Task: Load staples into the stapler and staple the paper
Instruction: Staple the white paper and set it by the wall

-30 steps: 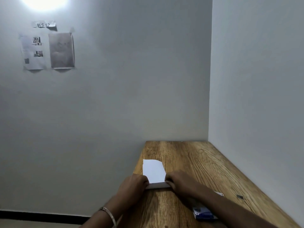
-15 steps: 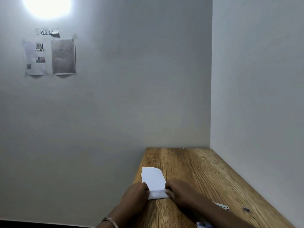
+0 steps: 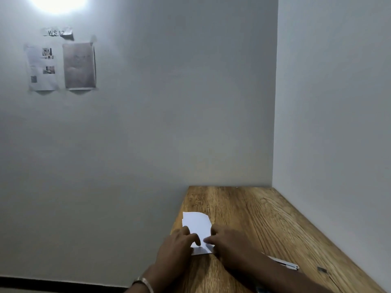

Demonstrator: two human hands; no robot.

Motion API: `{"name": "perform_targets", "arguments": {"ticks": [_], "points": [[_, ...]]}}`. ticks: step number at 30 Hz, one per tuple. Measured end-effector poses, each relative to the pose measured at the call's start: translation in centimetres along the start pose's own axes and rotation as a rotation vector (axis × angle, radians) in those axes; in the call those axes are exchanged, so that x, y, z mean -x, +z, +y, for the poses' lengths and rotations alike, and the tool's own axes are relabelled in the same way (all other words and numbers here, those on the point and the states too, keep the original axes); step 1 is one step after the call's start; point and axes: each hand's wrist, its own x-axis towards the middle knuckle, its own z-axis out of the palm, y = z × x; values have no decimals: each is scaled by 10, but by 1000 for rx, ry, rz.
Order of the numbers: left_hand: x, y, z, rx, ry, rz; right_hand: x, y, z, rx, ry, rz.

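A small white paper (image 3: 196, 226) lies near the left edge of the wooden table (image 3: 254, 212). My left hand (image 3: 179, 248) presses on its near left part, fingers spread over the sheet. My right hand (image 3: 228, 242) rests on its near right corner, fingertips on the folded near edge. Behind my right forearm lies the opened stapler (image 3: 283, 262), only its pale metal end showing. A small dark strip of staples (image 3: 322, 269) sits on the table to the right of it.
The table stands in a corner, with walls at its far end and along its right side. Its left edge drops off close to the paper. Printed sheets (image 3: 61, 66) are taped high on the left wall.
The camera has tilted up a little, so the table sits lower in view. My left fingers have slid further onto the paper. The blue object at the bottom edge has dropped out of view.
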Motion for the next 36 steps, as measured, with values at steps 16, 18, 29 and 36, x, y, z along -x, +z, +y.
{"name": "perform_targets", "arguments": {"ticks": [16,18,29,36], "points": [[5,-5,7,268,-312,-6,-10,2,5,-613,529,-261],[6,-6,7,262,-372,12,-12,1,5,-639,588,-273],[9,-7,13,251,-502,0,-11,-7,-4,-411,753,-217],[11,-6,13,216,-512,-3,-9,-10,-13,-439,826,-205]]}}
